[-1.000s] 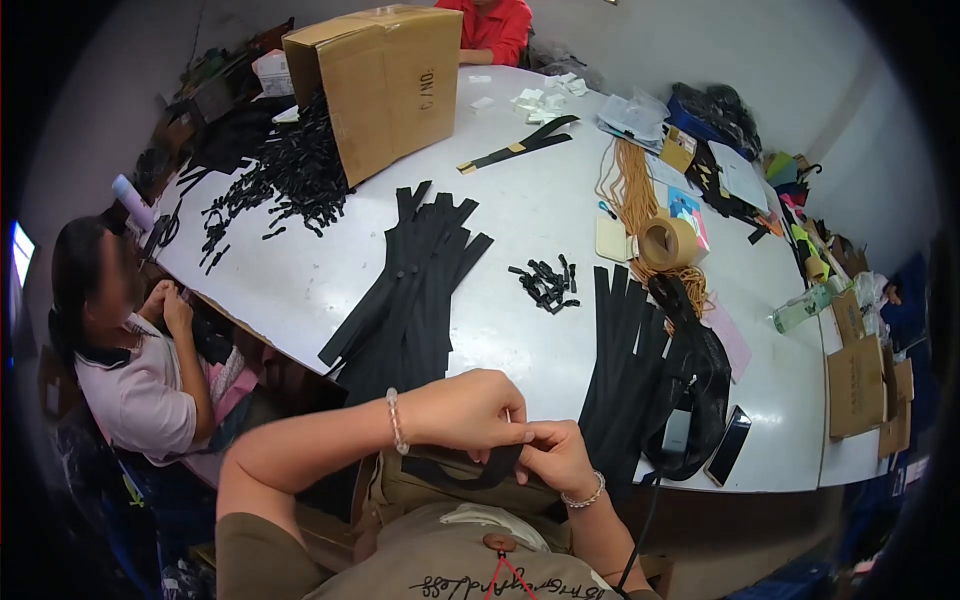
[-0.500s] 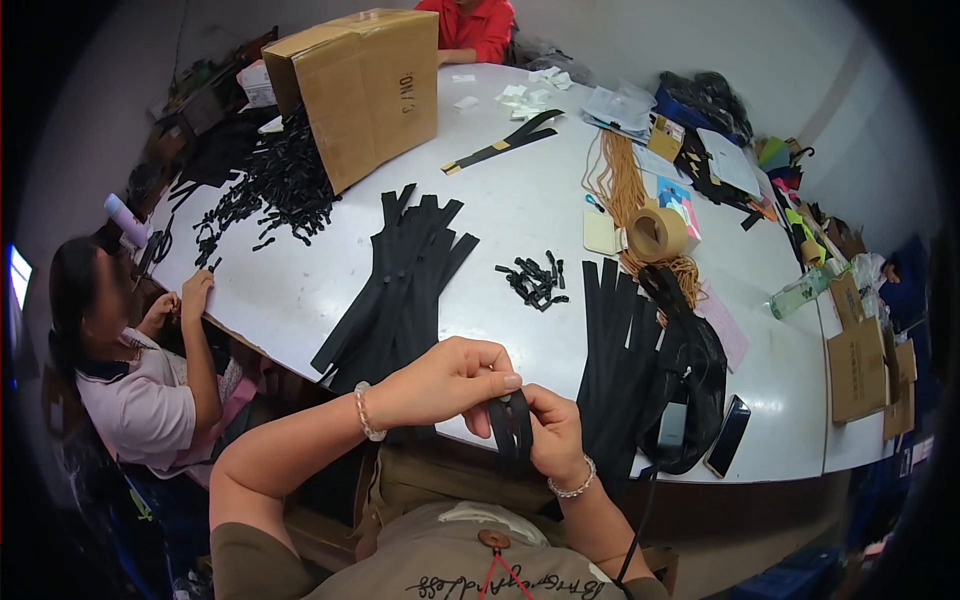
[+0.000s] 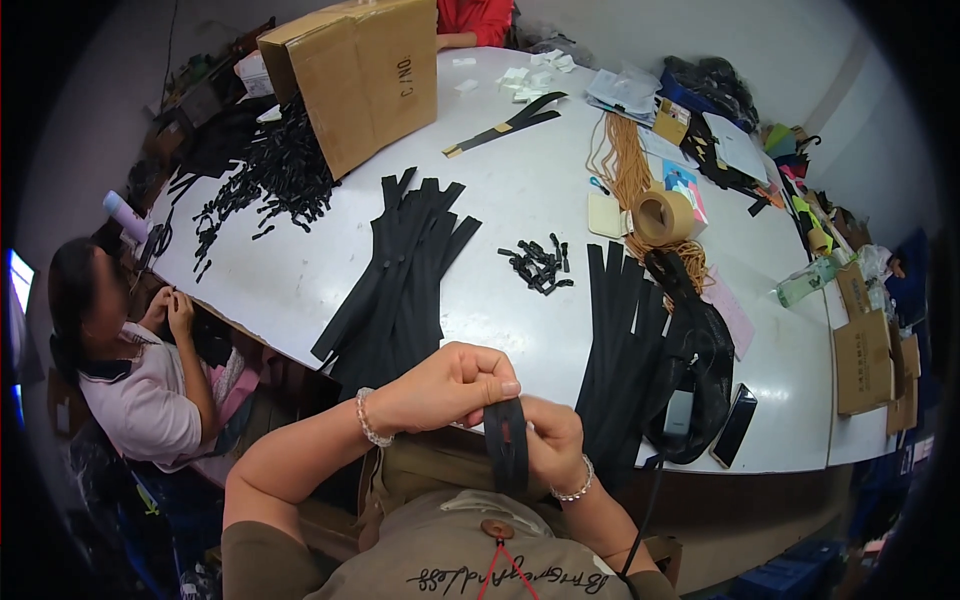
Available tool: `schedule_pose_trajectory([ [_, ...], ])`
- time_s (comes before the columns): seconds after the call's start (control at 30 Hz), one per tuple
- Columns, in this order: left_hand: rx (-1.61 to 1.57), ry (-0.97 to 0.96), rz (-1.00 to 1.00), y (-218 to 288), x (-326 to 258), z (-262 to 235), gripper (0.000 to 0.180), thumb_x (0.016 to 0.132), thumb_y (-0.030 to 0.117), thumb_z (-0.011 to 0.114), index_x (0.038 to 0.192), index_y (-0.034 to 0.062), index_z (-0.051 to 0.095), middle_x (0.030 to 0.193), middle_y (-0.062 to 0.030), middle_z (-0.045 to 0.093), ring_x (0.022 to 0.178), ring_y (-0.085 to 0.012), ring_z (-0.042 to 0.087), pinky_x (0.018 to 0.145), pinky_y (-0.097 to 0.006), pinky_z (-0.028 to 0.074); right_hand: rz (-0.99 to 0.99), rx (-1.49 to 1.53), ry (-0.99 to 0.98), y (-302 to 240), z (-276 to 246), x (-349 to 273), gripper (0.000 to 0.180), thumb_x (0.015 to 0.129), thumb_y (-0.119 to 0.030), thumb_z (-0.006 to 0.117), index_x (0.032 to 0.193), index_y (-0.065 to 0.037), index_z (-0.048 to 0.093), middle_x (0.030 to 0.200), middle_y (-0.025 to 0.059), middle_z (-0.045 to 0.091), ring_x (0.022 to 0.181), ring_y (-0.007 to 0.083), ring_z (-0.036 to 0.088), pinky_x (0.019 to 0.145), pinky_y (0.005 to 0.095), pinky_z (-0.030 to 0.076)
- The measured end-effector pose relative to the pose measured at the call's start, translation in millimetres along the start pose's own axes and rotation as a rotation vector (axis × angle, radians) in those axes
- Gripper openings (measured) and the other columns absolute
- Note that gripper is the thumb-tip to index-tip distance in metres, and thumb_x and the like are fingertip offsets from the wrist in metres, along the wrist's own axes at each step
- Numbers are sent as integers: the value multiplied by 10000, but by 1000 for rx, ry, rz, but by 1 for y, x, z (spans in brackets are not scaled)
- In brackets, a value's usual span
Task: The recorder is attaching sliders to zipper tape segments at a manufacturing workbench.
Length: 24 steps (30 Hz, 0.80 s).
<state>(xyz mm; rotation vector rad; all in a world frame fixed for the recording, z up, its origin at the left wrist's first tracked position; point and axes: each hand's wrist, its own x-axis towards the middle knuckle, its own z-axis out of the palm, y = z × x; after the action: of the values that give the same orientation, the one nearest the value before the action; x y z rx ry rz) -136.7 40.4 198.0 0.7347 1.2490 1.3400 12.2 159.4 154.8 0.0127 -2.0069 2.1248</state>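
A black zipper [image 3: 507, 462] hangs between my two hands, close in front of my body, with a narrow gap between its tapes. Its top end is pinched by my left hand [image 3: 462, 385], thumb and bent fingers closed on it. At its right side my right hand [image 3: 552, 438] grips the zipper with curled fingers, partly hidden behind it. Beyond my left hand lies a bundle of black zippers [image 3: 408, 265] on the table. A second zipper bundle [image 3: 612, 335] is to the right of my hands. Between the bundles is a small pile of black zipper pulls [image 3: 540, 264].
A cardboard box [image 3: 372, 85] stands far left beside a big heap of zipper pulls [image 3: 285, 170]. Tape roll [image 3: 662, 217], tan cords [image 3: 625, 165], black mesh bag [image 3: 705, 350] and phone [image 3: 735, 428] are at right. One person [image 3: 140, 370] sits left, another [image 3: 474, 22] across the white table [image 3: 520, 350].
The zipper has turned and straightened, so its face with the gap now shows. My hands stay close together. The person at left has drawn their hands back from the table edge.
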Motion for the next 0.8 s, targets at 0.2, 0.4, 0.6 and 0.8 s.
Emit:
schedule_pose_trajectory([
  [0.2, -90, 142, -53, -6, -13, -19, 185, 912, 185, 544, 801, 40, 567, 628, 30, 547, 472, -15, 449, 443, -152, 364, -116, -101, -74, -5, 8, -9, 108, 839, -1, 515, 896, -3, 607, 695, 60, 546, 619, 160, 524, 575, 260, 413],
  [0.4, -259, 193, 92, -25, -10, -4, 129, 884, 120, 576, 889, 0, 622, 761, -12, 583, 666, -50, 515, 603, -194, 437, 81, 230, 154, 32, 12, -21, 168, 942, -107, 476, 956, 18, 588, 815, -29, 563, 696, 26, 474, 614, 169, 395],
  [0.6, -53, 307, 238, -41, -7, 15, 103, 833, 56, 634, 896, -23, 659, 784, -7, 610, 699, -42, 535, 613, -186, 444, 134, 262, 190, 39, 15, -26, 177, 949, -131, 476, 967, 9, 583, 815, -38, 559, 702, 14, 470, 617, 162, 395],
  [0.8, -41, 363, 220, -41, -8, 21, 91, 840, 39, 616, 876, -33, 658, 771, -10, 607, 682, -41, 537, 595, -181, 444, 183, 299, 209, 44, 18, -30, 176, 950, -139, 480, 964, 5, 580, 793, -47, 553, 687, 4, 467, 596, 155, 391],
])
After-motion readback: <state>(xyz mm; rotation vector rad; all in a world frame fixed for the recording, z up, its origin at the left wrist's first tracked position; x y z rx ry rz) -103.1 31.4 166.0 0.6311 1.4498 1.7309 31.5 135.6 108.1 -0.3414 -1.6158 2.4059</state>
